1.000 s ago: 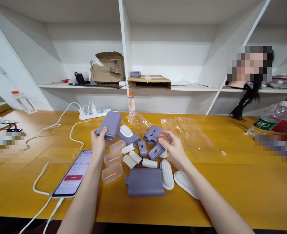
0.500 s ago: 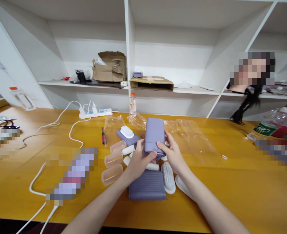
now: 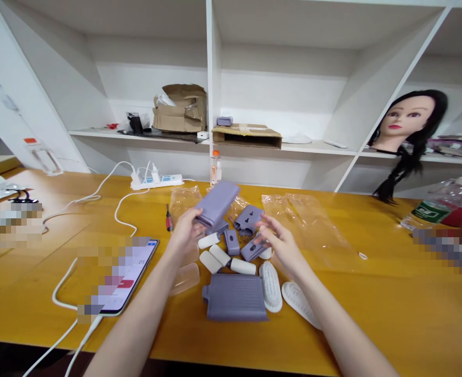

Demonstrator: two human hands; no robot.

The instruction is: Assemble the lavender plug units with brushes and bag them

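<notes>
My left hand (image 3: 187, 229) is closed on the near end of a long purple case (image 3: 218, 203), which is tilted above the table. My right hand (image 3: 277, 240) has its fingers apart and holds nothing, just right of several small purple parts. Among these are a piece with dark slots (image 3: 249, 219) and a small block with an oval hole (image 3: 232, 242). White caps, one of them lying flat (image 3: 243, 266), are in front of them. Nearest me lies a ribbed purple panel (image 3: 237, 297), with a white oval brush piece (image 3: 271, 287) beside it.
A phone (image 3: 127, 277) with cables lies at left, a red screwdriver (image 3: 168, 218) behind it. Clear plastic bags (image 3: 313, 225) spread at the back. A power strip (image 3: 158, 181) and small bottle (image 3: 216, 168) stand by the shelf. A mannequin head (image 3: 409, 123) is at right.
My left hand has moved left with the purple case, now turned and tilted. My right hand has let go of it and opened, leaving the small purple parts in view.
</notes>
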